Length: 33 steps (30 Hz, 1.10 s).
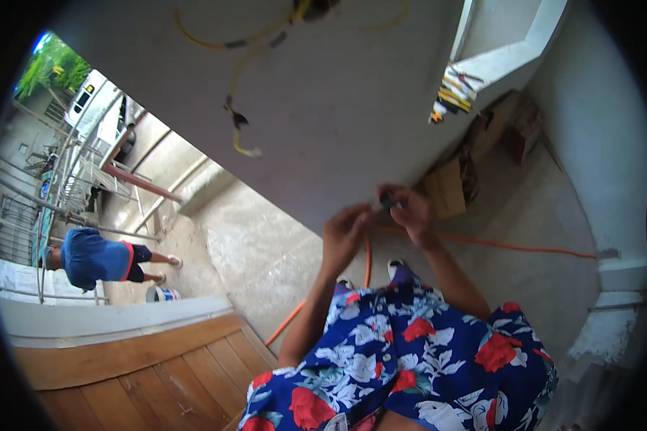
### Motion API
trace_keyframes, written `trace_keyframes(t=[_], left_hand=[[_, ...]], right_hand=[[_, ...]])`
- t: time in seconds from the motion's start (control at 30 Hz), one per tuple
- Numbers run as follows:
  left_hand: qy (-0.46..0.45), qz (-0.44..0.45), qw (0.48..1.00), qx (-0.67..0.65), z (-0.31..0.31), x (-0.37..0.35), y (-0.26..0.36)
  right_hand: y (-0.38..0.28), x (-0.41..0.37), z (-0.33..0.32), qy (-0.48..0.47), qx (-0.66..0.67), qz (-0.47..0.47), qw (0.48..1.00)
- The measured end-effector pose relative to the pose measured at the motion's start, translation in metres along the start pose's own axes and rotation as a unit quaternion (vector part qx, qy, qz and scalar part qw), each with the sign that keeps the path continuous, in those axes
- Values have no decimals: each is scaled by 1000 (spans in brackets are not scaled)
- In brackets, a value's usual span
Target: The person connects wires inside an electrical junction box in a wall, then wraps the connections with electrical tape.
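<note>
Both my hands are raised close together in front of my floral shirt. My right hand (412, 210) has its fingers bent around a small dark object (387, 201), too small to identify. Just left of it, my left hand (348, 230) has its thumb and fingers pinched together near that object; what they hold, if anything, is too small to tell. Yellow wires (238, 68) with dark tape bands hang from the pale wall (323, 122) beyond my hands, their lower end curled above and left of my left hand.
An orange cord (482, 242) crosses the floor below my hands. Cardboard boxes (444, 188) stand at the right, under a ledge with tools and tape rolls (453, 93). A wooden door (151, 373) is at lower left. Another person (97, 257) stands outside near scaffolding.
</note>
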State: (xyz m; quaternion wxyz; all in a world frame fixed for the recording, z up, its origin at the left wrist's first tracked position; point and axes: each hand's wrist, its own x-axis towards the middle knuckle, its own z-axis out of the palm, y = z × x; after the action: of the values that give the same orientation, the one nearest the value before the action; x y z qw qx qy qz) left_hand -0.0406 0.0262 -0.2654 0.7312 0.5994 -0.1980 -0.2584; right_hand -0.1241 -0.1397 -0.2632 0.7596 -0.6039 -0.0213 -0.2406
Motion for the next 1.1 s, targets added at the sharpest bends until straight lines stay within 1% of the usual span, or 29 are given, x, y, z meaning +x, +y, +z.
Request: trace_keyframes(t=[0.03,0.07,0.1,0.17,0.2,0.23,0.27,0.3,0.37,0.4,0.5,0.53,0.57,0.63,0.67,0.73,0.77,0.8,0.87,0.9,0.93,0.97,1.03,1.07,1.1], left_hand=[[16,16,1000,-12,9,-6,17],[31,37,999,15,17,-12,28],[43,76,995,42,23,-9,36],[26,91,993,69,19,-12,42],[29,44,996,69,21,-16,51],[34,44,996,71,29,-16,57],[42,134,981,133,38,-15,62],[49,224,954,195,46,-15,67],[60,226,949,211,58,-20,82],[57,223,940,253,62,-23,89],[58,237,900,361,56,-23,93],[52,242,896,370,52,-24,93],[45,243,891,379,49,-21,94],[36,273,867,415,44,-22,98],[38,300,840,450,45,-23,104],[41,362,780,509,45,-27,109],[44,387,751,533,45,-29,110],[44,391,748,534,43,-31,114],[37,387,719,577,40,-33,122],[36,389,716,578,39,-35,130],[-6,309,781,542,38,-39,143],[-49,224,835,500,37,-43,156],[-139,143,906,373,24,-54,189],[-160,179,895,377,25,-55,209],[-181,214,882,379,27,-57,230]], right_hand=[[-11,3,0,-6,26,-9,1000],[-19,4,-2,-13,48,-31,998],[-25,2,-5,-5,45,-19,999],[-35,3,-10,-26,86,-57,994],[-37,1,-13,-28,88,-54,994],[-39,-1,-15,-26,101,-58,993],[-41,-1,-16,-25,114,-64,991],[-42,-2,-18,-30,118,-64,990],[-47,-3,-22,-40,79,-90,992],[-50,-5,-22,-47,83,-96,991],[-62,-1,-19,-79,-75,-144,984],[-69,1,-18,-92,-121,-158,976],[-75,7,-18,-105,-106,-178,973],[-84,9,-17,-141,-206,-181,951],[-84,11,-15,-147,-198,-193,950],[-85,14,-13,-164,-243,-186,938],[-86,16,-11,-163,-242,-191,937],[-89,17,-5,-179,-247,-200,931],[-94,20,3,-193,-252,-211,925],[-99,21,9,-226,-259,-201,917],[-104,22,14,-258,-267,-190,909],[-110,25,15,-256,-266,-192,909],[-127,34,20,-370,-249,-232,865],[-138,43,19,-366,-248,-235,866],[-153,51,20,-353,-229,-274,865]])
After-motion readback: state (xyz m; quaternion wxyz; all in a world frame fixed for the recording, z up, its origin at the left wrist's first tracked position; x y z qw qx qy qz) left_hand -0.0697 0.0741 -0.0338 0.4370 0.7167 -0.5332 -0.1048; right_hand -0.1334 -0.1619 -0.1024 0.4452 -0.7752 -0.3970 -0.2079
